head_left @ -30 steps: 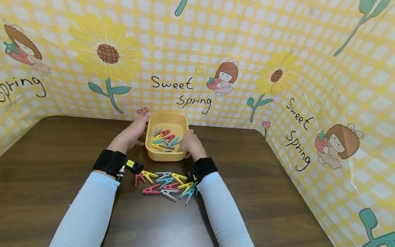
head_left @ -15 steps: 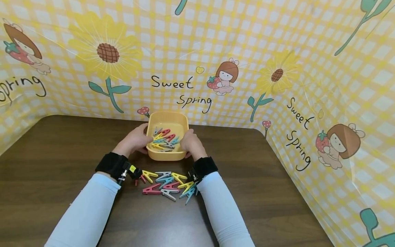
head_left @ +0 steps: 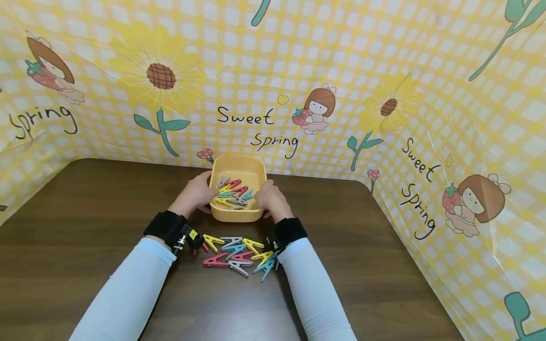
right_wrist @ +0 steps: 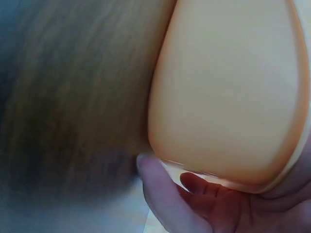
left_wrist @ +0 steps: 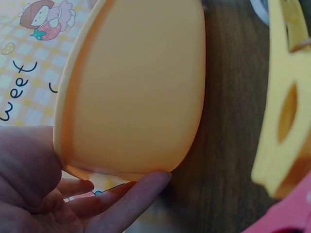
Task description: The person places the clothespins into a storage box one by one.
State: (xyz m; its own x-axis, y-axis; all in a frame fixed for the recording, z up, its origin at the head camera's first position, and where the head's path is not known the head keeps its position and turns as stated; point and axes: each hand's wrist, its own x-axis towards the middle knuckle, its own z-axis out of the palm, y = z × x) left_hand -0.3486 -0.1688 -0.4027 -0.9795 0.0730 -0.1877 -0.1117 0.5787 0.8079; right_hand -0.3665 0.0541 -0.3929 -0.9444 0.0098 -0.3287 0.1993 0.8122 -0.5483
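Observation:
A yellow plastic tub (head_left: pixel 236 216) sits near the back of the table, holding several coloured clothespins (head_left: pixel 232 195). At its left side my left hand (head_left: pixel 195 193) grips the wall, thumb over the rim. My right hand (head_left: pixel 274 198) holds the opposite wall the same way. In the left wrist view, fingertips (left_wrist: pixel 158 179) press low against the tub's outer side. The right wrist view shows a fingertip (right_wrist: pixel 148 167) at the tub's bottom edge. Closer to me lies a loose group of clothespins, among them a yellow one (head_left: pixel 212 240), a pink one (head_left: pixel 215 260) and a blue one (head_left: pixel 265 269).
The dark wooden table (head_left: pixel 239 312) ends just behind the tub. A yellow checked cloth (head_left: pixel 256 57) with flower prints hangs along the back and right sides. My forearms flank the loose clothespins, and the left wrist strap (head_left: pixel 166 226) overlaps a red one.
My left hand has come forward along the tub's left side and put its thumb over the rim. My right hand keeps its hold. The head view has shifted slightly.

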